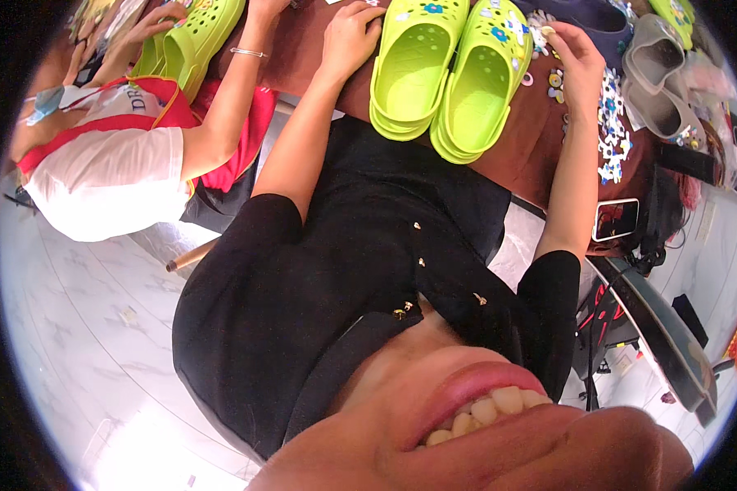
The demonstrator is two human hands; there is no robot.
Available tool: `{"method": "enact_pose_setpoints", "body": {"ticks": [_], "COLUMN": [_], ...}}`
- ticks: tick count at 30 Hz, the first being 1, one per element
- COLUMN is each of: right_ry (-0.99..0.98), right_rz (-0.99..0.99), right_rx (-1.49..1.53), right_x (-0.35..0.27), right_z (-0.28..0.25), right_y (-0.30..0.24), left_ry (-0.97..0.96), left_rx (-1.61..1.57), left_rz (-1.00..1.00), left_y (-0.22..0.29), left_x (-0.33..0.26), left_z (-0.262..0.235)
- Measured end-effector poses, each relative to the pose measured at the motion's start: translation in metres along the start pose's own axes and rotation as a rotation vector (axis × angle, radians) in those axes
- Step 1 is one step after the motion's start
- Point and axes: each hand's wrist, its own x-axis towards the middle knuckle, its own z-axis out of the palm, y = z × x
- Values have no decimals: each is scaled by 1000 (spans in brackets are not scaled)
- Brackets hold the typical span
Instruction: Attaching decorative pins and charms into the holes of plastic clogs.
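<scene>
A pair of lime-green clogs, the left clog and the right clog, lies on the brown table in front of me, with blue flower and white charms on their uppers. My left hand rests on the table just left of the pair, fingers loosely bent and apart, holding nothing I can see. Beyond the right clog, my right hand pinches a small pale charm between thumb and fingertips. Loose white and yellow charms lie under and beside that hand.
A pile of white and blue charms spreads along the right of the brown table. Grey clogs and a phone are farther right. On my left, a co-worker in a white top handles another green clog.
</scene>
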Motion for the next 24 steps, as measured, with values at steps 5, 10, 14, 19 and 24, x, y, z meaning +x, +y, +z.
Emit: {"method": "enact_pose_setpoints", "body": {"ticks": [5,10,14,19,24], "right_ry": [-224,-308,-384,-439,-373], "right_rz": [-211,-141,-79,-54,-261], "right_rx": [-174,-347,-302,-286,-456], "right_x": [32,55,68,72,72], "right_z": [38,82,94,96,97], "right_y": [-13,-29,-21,-18,-11], "left_ry": [20,11,1,1,-3], "left_rx": [21,-41,-50,-56,-53], "left_rz": [-9,-19,-15,-34,-39], "left_y": [-1,-7,-8,-8,-6], "left_x": [-2,-2,-3,-3,-1], "left_z": [1,7,11,11,12]}}
